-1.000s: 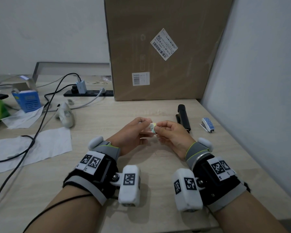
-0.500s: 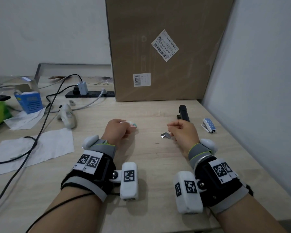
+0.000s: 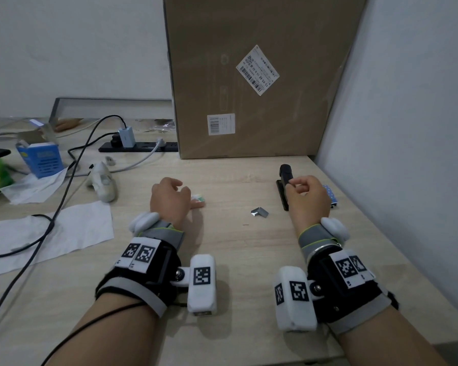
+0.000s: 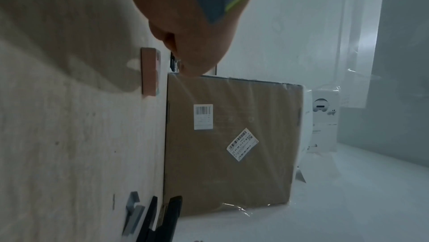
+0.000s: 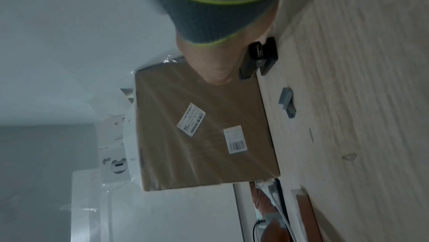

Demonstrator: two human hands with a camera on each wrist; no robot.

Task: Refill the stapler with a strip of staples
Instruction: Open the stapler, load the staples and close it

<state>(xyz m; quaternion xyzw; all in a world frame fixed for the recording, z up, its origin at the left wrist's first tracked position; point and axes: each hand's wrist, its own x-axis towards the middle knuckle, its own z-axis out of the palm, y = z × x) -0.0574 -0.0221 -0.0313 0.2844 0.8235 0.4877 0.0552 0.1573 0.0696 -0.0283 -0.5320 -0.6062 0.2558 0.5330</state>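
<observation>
The staple strip (image 3: 259, 212) lies bare on the tabletop (image 3: 236, 260) midway between both hands, seemingly set down to free them. The right hand (image 3: 306, 199) reaches over the black stapler (image 3: 284, 178) near the right edge, fingers loosely curled, its grip apparently not yet closed on it. The left hand (image 3: 169, 199) rests beside the small staple box (image 3: 198, 200), holding nothing.

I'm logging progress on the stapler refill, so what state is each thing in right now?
stapler: closed, flat on the desk, not yet refilled
staple strip: loose on the desk, apart from both hands
staple box: on the desk beside the left hand
left hand: empty
right hand: curled at the stapler, grip unclear
</observation>
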